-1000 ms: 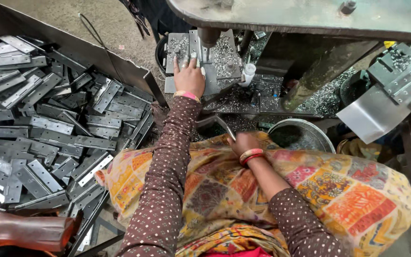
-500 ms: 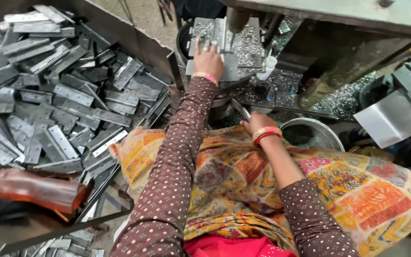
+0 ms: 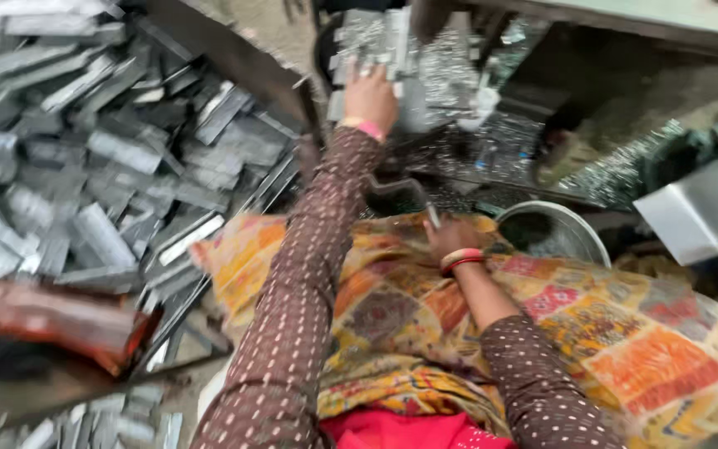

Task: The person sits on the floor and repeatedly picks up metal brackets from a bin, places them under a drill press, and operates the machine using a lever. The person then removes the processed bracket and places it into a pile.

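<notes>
i see left hand (image 3: 369, 93) flat on metal block (image 3: 392, 50), gripping nothing; right hand (image 3: 450, 237) closed on thin metal strip (image 3: 421, 199). step: loading press; next needs careful alignment.

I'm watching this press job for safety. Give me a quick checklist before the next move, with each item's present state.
1. Left hand on the metal piece at the press bed: ok, it rests there.
2. Left fingers out from under the tool: cannot tell, too blurred.
3. Right hand on the lever: ok, it grips it.
4. Blanks within reach on the left: ok.
5. Bowl beside the right hand: ok.
</notes>
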